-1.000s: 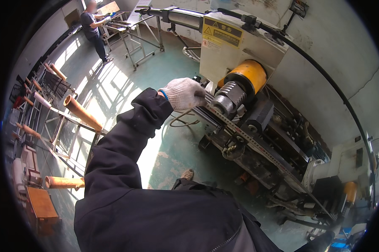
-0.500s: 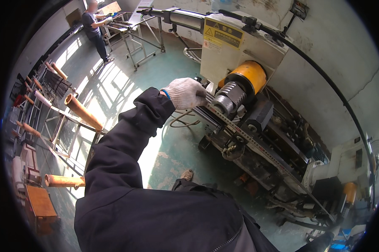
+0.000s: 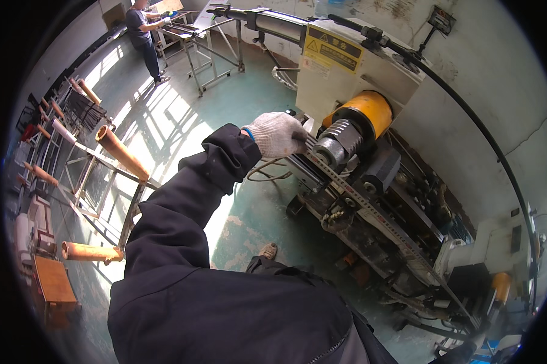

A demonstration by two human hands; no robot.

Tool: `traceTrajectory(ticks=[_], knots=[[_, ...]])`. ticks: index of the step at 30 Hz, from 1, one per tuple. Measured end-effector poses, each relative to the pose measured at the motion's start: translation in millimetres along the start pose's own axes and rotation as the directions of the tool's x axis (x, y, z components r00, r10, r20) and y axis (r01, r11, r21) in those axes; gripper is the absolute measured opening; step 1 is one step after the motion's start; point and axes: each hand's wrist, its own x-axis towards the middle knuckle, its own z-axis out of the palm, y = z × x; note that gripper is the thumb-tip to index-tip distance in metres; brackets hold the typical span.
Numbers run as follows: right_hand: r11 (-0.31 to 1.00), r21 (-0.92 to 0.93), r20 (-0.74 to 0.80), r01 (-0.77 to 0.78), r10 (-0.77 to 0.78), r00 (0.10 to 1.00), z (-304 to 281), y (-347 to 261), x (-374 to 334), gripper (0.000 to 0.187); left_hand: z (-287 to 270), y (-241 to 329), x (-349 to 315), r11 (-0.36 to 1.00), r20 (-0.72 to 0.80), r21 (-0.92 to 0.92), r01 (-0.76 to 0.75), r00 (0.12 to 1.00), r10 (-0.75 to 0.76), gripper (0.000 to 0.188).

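Left of my arm: open green floor (image 3: 164, 130), sunlit, room to swing a hand wide.
Far left: 1 metal rack (image 3: 94, 182) with orange-brown tubes (image 3: 120, 151) poking toward me, blocking that side.
At my left hand (image 3: 278, 134): gloved, closed on the end of a long perforated metal strip (image 3: 376, 215); the ribbed grey roller (image 3: 336, 141) sits just beside my fingers, tight quarters.
Right: the machine bed (image 3: 370, 230) fills the space, cluttered with cables and parts, no clear way through.
Above: cream machine housing (image 3: 340, 70) closes off the reach beyond the roller.
Far back: 1 person at a steel table frame (image 3: 210, 45), well apart.
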Motion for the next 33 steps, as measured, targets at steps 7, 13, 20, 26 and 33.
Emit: traceTrajectory(ticks=[7,13,20,26,33], knots=[[1.0,-0.022,-0.007,0.015,-0.015,1.0,-2.1,-0.6,-14.5,0.044,-3.4,2.7,-1.2,1.0,0.011,-0.005,0.025,1.0,-0.025,0.034],[0.964,-0.181,-0.067,0.193,-0.208,0.976,-8.4,-14.0,-54.1,0.044,-0.4,17.5,-29.7,0.976,-0.036,-0.161,-0.148,0.989,0.144,0.02],[0.405,-0.556,0.057,0.726,-0.853,0.519,36.1,-119.3,-201.5,0.044,11.4,33.5,-71.6,0.945,-0.116,-0.305,-0.117,0.99,0.086,0.014],[0.475,0.143,0.298,0.868,-0.857,0.42,206.1,-268.3,-422.6,0.034,-7.6,-5.2,-70.2,0.761,-0.18,-0.642,0.098,0.945,-0.273,0.017],[0.083,0.444,0.426,0.892,-0.895,-0.129,474.9,-382.2,-666.3,0.037,-27.9,-109.8,-29.2,0.481,-0.175,-0.875,0.058,0.888,-0.424,0.04]])
